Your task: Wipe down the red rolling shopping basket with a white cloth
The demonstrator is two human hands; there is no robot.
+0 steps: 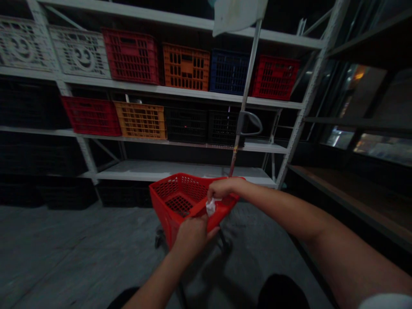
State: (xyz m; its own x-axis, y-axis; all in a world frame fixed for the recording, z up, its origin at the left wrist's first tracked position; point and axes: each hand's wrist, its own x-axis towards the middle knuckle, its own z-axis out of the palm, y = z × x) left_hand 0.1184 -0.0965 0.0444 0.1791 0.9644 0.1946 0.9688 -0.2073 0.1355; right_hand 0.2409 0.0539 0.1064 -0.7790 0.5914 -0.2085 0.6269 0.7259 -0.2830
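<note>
A red plastic shopping basket (180,195) on wheels stands on the floor in front of me, tilted toward me. My left hand (192,234) grips its near rim with fingers curled. Above the rim, my right hand (223,189) is closed on a small white crumpled cloth or paper (210,207) pressed against the red rim. A metal pole with a grey handle (247,122) rises from behind the basket.
A white metal shelving rack (180,92) fills the back wall with red, orange, blue, white and black crates (186,66). A dark wooden shelf (347,193) runs along the right. The floor (80,253) is grey concrete.
</note>
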